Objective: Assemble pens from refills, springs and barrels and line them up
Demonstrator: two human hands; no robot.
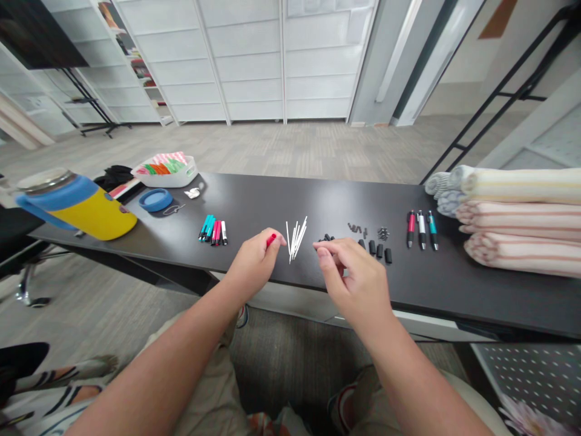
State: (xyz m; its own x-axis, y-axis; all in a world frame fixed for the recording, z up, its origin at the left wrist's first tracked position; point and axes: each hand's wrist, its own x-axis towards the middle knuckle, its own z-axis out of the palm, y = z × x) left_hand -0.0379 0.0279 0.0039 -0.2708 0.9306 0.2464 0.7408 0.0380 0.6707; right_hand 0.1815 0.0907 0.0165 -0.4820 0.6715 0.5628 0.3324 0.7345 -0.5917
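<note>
My left hand is closed around a red pen barrel, whose end sticks up by the thumb. Thumb and forefinger of my right hand are pinched together; a small dark bit shows at their tips, too small to name. Between the hands lies a loose fan of white pen refills. Behind and beside my right hand are several black pen parts, small dark clips and a little heap of springs. Left of my left hand sit teal barrels, more red barrels and a white one.
Three whole pens lie to the right, before rolled striped towels. On the left stand a yellow and blue tumbler, a blue lid and a white basket of colourful packets. The dark table is narrow.
</note>
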